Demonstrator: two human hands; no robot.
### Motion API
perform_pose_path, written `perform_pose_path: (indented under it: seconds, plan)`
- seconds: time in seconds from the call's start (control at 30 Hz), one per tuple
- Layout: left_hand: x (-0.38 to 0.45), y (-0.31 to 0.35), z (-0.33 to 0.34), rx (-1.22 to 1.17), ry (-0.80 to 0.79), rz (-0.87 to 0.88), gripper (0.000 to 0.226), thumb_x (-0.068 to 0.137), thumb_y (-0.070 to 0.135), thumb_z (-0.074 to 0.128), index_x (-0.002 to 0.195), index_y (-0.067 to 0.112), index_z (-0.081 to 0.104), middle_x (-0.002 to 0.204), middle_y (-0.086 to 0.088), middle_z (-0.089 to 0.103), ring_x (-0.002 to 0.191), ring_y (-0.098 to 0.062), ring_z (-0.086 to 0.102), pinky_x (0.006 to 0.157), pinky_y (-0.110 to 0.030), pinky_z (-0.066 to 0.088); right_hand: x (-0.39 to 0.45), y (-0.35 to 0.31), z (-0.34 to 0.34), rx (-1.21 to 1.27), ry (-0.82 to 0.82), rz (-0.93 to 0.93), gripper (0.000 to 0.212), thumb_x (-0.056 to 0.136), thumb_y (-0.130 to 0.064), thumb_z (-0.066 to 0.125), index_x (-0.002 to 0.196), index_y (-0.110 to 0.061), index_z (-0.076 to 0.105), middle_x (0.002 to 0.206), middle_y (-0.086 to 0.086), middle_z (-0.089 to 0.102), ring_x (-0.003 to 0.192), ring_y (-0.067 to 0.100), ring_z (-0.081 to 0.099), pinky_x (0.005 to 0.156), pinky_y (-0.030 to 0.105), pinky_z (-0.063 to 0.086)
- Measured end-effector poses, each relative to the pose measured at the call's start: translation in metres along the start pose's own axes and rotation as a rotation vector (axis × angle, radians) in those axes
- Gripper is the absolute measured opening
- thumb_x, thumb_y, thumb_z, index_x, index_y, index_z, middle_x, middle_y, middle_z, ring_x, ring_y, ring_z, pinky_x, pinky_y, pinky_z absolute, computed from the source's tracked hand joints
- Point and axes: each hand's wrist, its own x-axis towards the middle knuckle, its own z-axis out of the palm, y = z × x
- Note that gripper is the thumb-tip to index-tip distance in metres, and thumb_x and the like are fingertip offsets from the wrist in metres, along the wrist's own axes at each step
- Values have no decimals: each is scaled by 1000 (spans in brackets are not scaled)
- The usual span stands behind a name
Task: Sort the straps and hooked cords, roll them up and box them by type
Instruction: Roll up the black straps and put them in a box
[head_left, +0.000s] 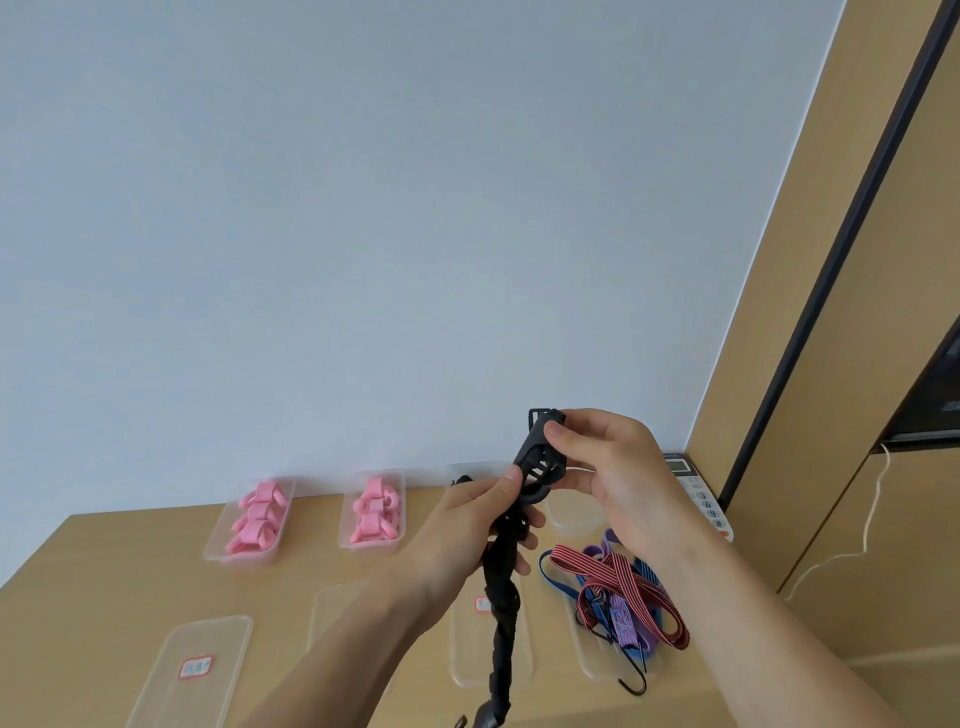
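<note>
Right hand (613, 467): fingers and thumb pinch the black buckle (540, 452) at the strap's top end.
Left hand (483, 519): curled round the black strap (501, 613) just below the buckle.
Strap: held above the table (104, 571), hanging twisted towards the lower edge.
Hooked cords (618, 597): heaped on the table, right of the strap.
Pink rolls (260, 514): in two clear boxes by the wall.

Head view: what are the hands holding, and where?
Both grip one black strap: right hand pinches its buckle at the top, left hand holds the webbing just below.

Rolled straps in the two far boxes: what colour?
Pink, plain; rolled straps show clearly in the head view.
</note>
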Motion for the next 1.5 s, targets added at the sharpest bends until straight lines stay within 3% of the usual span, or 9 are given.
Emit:
perform_pose_path:
  seconds: [0.1,0.27,0.43,0.6,0.73,0.9,1.2,1.37,1.5]
  plan:
    - [-1,-1,2,6,4,-38,47,105,40,47,112,-1,68,87,-11,71,70,-28,66,66,-36,56,0,-2,2,-66,40,-68,12,91,-4,69,102,-1,72,94,19,73,77,25,70,65,34,60]
    - [3,4,4,9,133,-109,49,103,45,53,104,-1,72,79,-14,74,71,-30,73,76,-41,63,0,6,5,-224,91,-239,15,87,-3,73,98,-14,72,96,5,74,87,19,71,64,29,59]
    - [4,6,2,29,179,-97,48,104,43,53,108,-2,70,90,-23,76,80,-31,76,73,-35,61,-3,11,7,-309,91,-384,24,86,-3,75,103,-20,72,97,-6,74,92,9,69,72,31,60]
    - [0,11,3,-108,205,-30,39,106,34,52,109,2,73,91,-18,77,95,-29,74,96,-42,57,-7,14,8,-356,73,-545,32,84,2,73,108,-18,71,103,-8,72,98,14,68,77,24,57]
    - [-2,19,4,-332,182,-75,39,107,31,52,99,2,77,95,-21,76,94,-33,72,103,-54,52,-10,23,10,-418,75,-682,32,79,0,76,106,-16,73,102,-12,72,101,17,69,86,29,57]
    - [3,21,-3,-394,105,-106,41,104,36,53,117,3,73,109,-15,75,98,-30,69,90,-45,58,-12,40,11,-531,101,-792,30,72,-3,80,101,-12,77,108,-7,74,105,10,70,92,28,55]
    - [4,19,-7,-409,14,-58,27,98,19,61,113,-2,68,92,-13,68,91,-26,68,92,-47,52,-15,52,12,-592,56,-836,32,69,-2,82,99,-11,80,111,-6,73,106,7,69,92,20,53]
    - [7,17,-8,-442,12,-64,33,99,17,59,121,-8,63,100,-17,69,97,-30,68,100,-48,51,-16,54,12,-571,81,-813,31,66,1,85,93,-11,77,103,-8,74,99,8,70,85,27,57]
    - [7,17,-10,-474,5,-62,37,102,12,54,127,-14,58,107,-23,66,95,-33,66,90,-43,56,-17,55,16,-532,106,-712,47,64,-3,87,105,-14,69,106,-7,64,102,18,67,86,33,58]
